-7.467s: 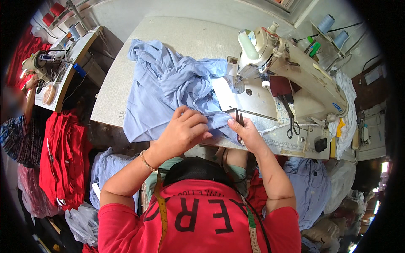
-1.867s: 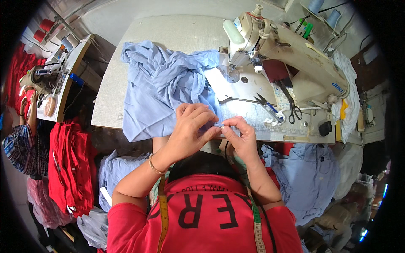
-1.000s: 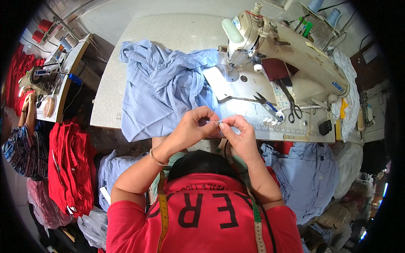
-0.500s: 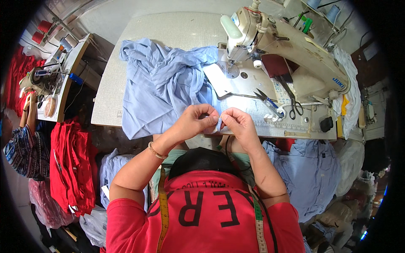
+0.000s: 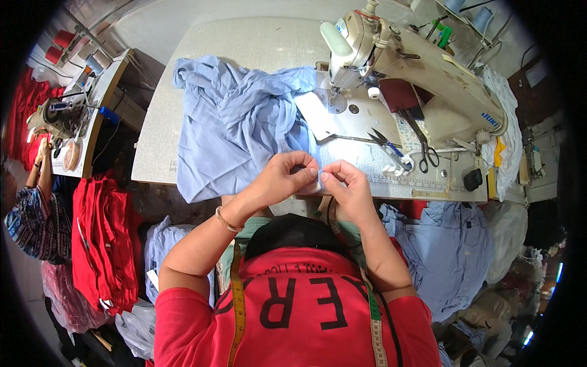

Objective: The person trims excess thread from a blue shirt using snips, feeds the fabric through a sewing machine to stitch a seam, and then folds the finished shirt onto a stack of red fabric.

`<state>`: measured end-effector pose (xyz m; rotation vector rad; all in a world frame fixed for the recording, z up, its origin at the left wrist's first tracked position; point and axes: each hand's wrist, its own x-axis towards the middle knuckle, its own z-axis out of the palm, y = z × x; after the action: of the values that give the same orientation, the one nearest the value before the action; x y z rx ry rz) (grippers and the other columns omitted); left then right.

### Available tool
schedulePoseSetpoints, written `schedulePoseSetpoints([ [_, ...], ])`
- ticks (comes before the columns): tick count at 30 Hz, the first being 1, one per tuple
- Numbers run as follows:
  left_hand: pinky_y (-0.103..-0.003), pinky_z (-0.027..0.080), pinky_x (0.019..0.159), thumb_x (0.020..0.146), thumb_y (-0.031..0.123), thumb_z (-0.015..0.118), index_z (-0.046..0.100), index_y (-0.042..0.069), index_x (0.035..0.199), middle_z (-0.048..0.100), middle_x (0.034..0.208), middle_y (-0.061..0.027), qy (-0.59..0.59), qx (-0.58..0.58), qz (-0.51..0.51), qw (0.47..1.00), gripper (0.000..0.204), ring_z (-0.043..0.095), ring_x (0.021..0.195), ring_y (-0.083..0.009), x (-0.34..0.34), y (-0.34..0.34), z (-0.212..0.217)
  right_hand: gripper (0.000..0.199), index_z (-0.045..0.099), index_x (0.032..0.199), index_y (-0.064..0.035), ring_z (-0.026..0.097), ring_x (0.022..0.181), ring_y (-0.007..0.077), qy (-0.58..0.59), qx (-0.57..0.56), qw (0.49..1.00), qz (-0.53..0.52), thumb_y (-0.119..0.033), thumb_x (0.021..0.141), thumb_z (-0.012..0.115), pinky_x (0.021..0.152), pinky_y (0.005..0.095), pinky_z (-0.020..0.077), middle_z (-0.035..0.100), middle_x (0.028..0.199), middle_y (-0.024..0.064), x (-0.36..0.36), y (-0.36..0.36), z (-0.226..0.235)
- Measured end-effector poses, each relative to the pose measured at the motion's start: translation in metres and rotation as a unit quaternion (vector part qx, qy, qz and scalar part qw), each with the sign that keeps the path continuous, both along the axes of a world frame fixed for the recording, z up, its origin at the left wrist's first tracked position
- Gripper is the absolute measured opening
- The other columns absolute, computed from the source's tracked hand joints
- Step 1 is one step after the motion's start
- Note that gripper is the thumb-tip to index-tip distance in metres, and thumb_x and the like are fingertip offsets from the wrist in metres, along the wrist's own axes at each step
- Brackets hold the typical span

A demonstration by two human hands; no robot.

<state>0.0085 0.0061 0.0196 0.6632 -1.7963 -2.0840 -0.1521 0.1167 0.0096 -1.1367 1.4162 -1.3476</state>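
A light blue garment [image 5: 223, 125] lies rumpled over the left half of the sewing table [image 5: 156, 131], one corner drooping past the front edge. At the table's front edge, my left hand [image 5: 282, 178] pinches a small bit of the light blue cloth. My right hand [image 5: 350, 188] pinches the same bit from the other side, thumb against fingers. The fingertips nearly meet and hide most of what they hold. Behind them, a white card [image 5: 314, 115] rests partly against the garment, close to the sewing machine [image 5: 416, 67].
Thread snips [image 5: 386, 147] and black-handled scissors [image 5: 422, 144] lie right of my hands. Light blue garments [image 5: 446, 251] hang at the lower right, red garments [image 5: 105, 241] at the left. Another person's sleeve [image 5: 38, 223] shows beside a second sewing table [image 5: 101, 116].
My right hand has shifted very slightly, and the cloth between my fingertips is turned a little. The garment on the table has not moved.
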Motion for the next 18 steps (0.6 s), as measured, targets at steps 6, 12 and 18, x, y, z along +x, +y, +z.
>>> schedulePoseSetpoints([
  [6, -0.03, 0.045, 0.08, 0.083, 0.009, 0.067, 0.063, 0.003, 0.092, 0.06, 0.103, -0.0091, 0.114, -0.323, 0.159, 0.926, 0.012, 0.057, 0.096, -0.0215, 0.001, 0.013, -0.001, 0.011, 0.063, 0.097, -0.0003, 0.058, 0.085, 0.0051, -0.097, 0.044, 0.994, 0.006, -0.009, 0.091, 0.064, 0.076, 0.0217, 0.0466, 0.063, 0.09, -0.0015, -0.004, 0.0, -0.002],
  [12, -0.041, 0.037, 0.095, 0.077, 0.013, 0.07, 0.064, 0.003, 0.08, 0.058, 0.117, -0.0109, 0.013, -0.459, 0.154, 0.875, 0.011, 0.052, 0.107, -0.0297, 0.003, 0.022, 0.002, 0.01, 0.064, 0.095, -0.0002, 0.063, 0.083, 0.0121, 0.031, -0.011, 0.999, -0.041, -0.01, 0.091, 0.064, 0.077, 0.0254, 0.0474, 0.067, 0.089, 0.0049, 0.005, 0.003, -0.003],
  [18, -0.04, 0.036, 0.095, 0.074, 0.008, 0.067, 0.063, 0.003, 0.078, 0.058, 0.119, -0.0113, -0.001, -0.464, 0.156, 0.872, 0.008, 0.052, 0.108, -0.0301, 0.002, 0.023, 0.003, 0.011, 0.064, 0.096, 0.0002, 0.066, 0.084, 0.0197, 0.24, -0.056, 0.968, -0.04, -0.008, 0.089, 0.064, 0.082, 0.0293, 0.0485, 0.068, 0.087, 0.0109, 0.011, 0.005, 0.011],
])
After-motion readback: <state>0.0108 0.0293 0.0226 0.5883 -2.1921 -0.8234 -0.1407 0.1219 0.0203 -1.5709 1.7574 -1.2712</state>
